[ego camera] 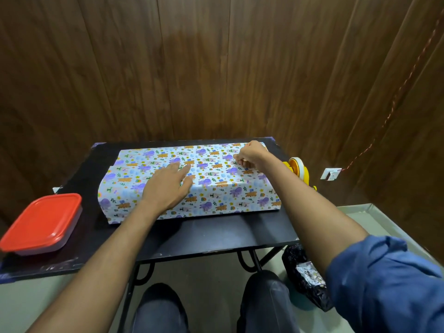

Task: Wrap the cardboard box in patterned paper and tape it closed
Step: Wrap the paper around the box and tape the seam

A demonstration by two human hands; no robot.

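Head view, single frame. The box [192, 183] lies lengthwise across the middle of the black tabletop [216, 234], fully covered in paper [216, 164] printed with purple, orange and blue figures on white. No cardboard shows; I read the box only from its shape under the wrap. The near sheet comes up over the front face and onto the top, and its edge overlaps the far sheet along the top.

Left hand [168, 188]: palm down, flat on the top of the box near its front edge, left of centre. Fingers spread and extended, pressing on the paper, gripping nothing.

Right hand [249, 153]: at the far right end of the top, fingers curled in, fingertips [236, 157] pinched together against the paper near the overlap. I cannot tell whether they pinch tape, the paper edge, or nothing.

Both hands rest on the box, left nearer me, right farther and near the right end.

Tape dispenser [299, 170], yellow with a white roll, stands at the right tabletop edge just beyond the right forearm. Red-lidded container [43, 222] sits at the near left corner, well apart from the box.
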